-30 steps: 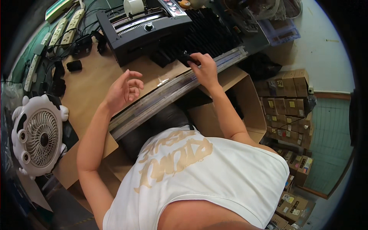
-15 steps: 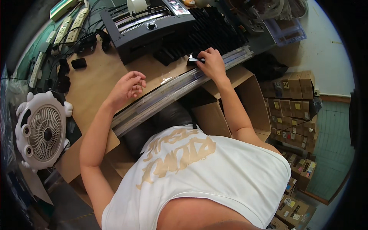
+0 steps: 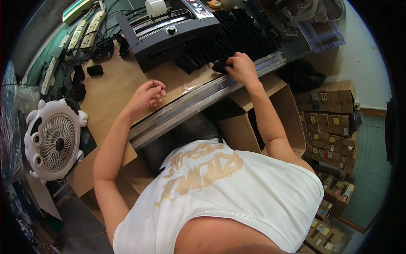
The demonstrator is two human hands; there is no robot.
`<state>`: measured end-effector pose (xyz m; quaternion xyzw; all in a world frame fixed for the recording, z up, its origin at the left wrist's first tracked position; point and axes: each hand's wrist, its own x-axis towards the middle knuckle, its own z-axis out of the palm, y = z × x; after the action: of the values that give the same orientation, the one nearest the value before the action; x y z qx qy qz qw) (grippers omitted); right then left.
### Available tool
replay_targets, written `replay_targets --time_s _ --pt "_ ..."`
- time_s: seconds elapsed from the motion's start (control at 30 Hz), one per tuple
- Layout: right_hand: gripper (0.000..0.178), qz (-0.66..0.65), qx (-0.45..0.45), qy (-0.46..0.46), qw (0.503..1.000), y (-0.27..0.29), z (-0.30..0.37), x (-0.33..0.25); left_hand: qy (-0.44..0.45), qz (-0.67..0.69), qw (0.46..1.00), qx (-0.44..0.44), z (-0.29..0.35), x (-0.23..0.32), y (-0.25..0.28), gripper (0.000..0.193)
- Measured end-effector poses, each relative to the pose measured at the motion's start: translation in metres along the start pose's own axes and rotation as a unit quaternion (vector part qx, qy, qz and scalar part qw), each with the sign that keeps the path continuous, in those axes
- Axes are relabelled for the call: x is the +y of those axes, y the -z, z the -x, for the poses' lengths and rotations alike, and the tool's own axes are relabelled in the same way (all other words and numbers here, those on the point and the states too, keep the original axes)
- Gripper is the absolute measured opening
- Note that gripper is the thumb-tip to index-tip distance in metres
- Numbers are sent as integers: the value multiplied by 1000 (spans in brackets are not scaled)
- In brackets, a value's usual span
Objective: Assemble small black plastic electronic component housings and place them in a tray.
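Close to the front edge of the table, my right hand (image 3: 244,70) is closed on a small black block (image 3: 220,66), pinched between thumb and fingers. What kind of thing it is cannot be made out. Behind it, many similar dark pieces lie packed in slanting rows, a black pile (image 3: 243,36). My left hand (image 3: 148,98) hovers over the brown table covering (image 3: 114,95), its fingers loosely curled and apart, with nothing in them. At the back of the table stands a dark grey machine (image 3: 169,36) with a knob and a white roll (image 3: 156,7).
Clear plastic strips (image 3: 190,101) run along the table's front edge. An open cardboard box (image 3: 281,110) stands below my right forearm, another box (image 3: 103,167) below my left. A white animal-shaped fan (image 3: 55,142), power strips (image 3: 55,67) and cables sit at left; stacked cartons (image 3: 330,122) at right.
The whole view has shifted slightly right. A pale, shiny edge on the piece in my right hand no longer shows; only its black side is visible. My left hand has barely moved.
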<state>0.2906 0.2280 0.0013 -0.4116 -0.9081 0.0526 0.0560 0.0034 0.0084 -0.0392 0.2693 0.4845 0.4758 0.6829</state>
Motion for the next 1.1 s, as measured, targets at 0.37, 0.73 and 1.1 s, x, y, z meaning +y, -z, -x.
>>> replay_targets --time_s 0.37,0.73,1.1 --pt "21 88 -120 -1 989 18 -15 -21 -104 -196 966 133 -7 -5 16 17" --pt "23 85 -30 46 995 0 -21 -19 -226 -647 556 470 -58 50 95 29" --pt "31 -162 282 110 939 16 -40 -27 -187 -132 901 369 7 62 60 21"
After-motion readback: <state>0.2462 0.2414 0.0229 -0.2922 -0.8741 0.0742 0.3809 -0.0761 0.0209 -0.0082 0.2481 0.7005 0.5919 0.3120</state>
